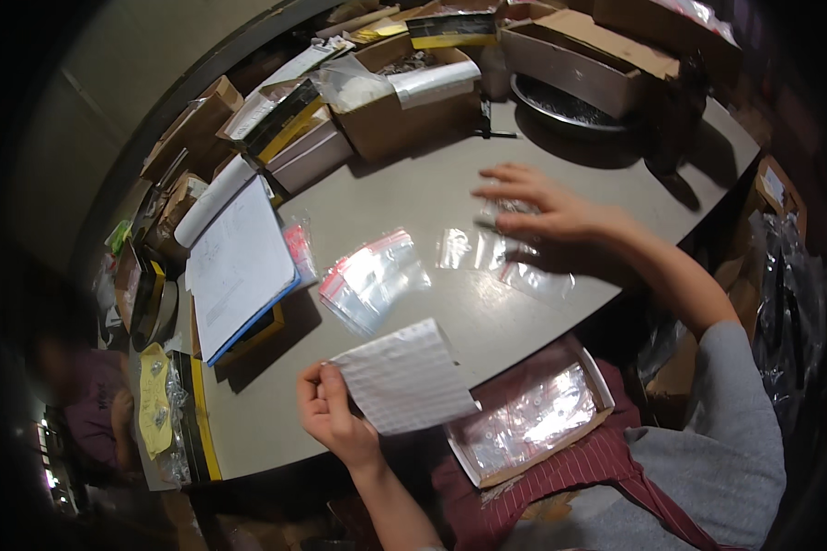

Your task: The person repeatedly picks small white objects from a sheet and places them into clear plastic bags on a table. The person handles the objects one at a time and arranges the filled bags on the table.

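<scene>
Between the thumb and fingers of my left hand (pixel 338 418) is one edge of a white sheet (pixel 412 376) with a faint grid, like a sheet of labels. It tilts above the table's near edge. My right hand (pixel 547 209) hovers with fingers stretched apart over a few small clear plastic bags (pixel 469 250); some of them lie partly beneath it or in its shadow. Left of these, a fanned stack of clear zip bags with red strips (pixel 377 275) rests on the table. Against my apron stands a shallow white box (pixel 461 456) filled with clear bags (pixel 538 413).
On the left, a clipboard with papers (pixel 239 266) leans on a box beside a red-printed packet (pixel 299 250). Cardboard boxes (pixel 400 119), a round metal tray (pixel 570 115) and a dark pen-like item (pixel 493 135) line the far side. Another person (pixel 101 404) is at the far left.
</scene>
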`<control>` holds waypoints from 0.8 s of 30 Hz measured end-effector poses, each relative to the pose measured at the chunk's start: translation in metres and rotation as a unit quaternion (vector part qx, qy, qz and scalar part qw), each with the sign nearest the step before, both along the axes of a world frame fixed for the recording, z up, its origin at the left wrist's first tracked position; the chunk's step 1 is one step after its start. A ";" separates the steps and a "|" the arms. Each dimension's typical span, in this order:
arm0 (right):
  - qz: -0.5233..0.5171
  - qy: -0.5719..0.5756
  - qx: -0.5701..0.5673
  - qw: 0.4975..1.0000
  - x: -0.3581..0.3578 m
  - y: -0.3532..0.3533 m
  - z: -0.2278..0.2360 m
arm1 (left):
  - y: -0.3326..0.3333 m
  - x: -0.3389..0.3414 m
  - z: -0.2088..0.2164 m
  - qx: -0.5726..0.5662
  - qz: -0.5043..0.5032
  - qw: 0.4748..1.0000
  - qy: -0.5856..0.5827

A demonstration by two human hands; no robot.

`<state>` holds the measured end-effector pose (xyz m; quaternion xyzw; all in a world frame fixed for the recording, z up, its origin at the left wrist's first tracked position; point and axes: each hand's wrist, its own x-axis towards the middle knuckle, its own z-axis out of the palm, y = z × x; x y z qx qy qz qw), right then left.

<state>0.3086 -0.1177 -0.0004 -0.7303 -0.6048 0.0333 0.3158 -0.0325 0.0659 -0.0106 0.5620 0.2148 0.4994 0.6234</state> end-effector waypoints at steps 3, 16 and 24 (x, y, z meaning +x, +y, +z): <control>0.007 -0.076 -0.097 0.992 -0.003 0.005 -0.004 | 0.007 -0.007 -0.007 -0.019 0.005 0.997 -0.069; 0.380 0.096 0.046 0.919 -0.140 -0.049 -0.014 | -0.028 -0.074 -0.004 -0.044 0.037 0.996 -0.070; 0.294 0.372 0.038 0.879 -0.143 -0.065 0.010 | -0.051 -0.082 -0.015 -0.010 0.038 0.998 -0.041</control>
